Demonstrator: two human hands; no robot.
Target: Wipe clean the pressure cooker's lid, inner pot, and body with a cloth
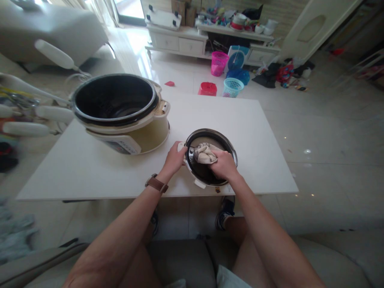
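Note:
A pressure cooker lid lies with its inner side up near the table's front edge, a dark ring running round its rim. My left hand grips the lid by its left edge, at a white handle part. Bunched in my right hand is a pale patterned cloth, pressed against the inside of the lid. The electric pressure cooker stands without its lid on the left of the table, its dark inner pot in place. The pot's bottom is in shadow.
The white table spans the middle. White-handled utensils stick out left of the cooker. Beyond the table, on the floor, are a pink basket, a light blue basket and a red container. A white cabinet stands behind.

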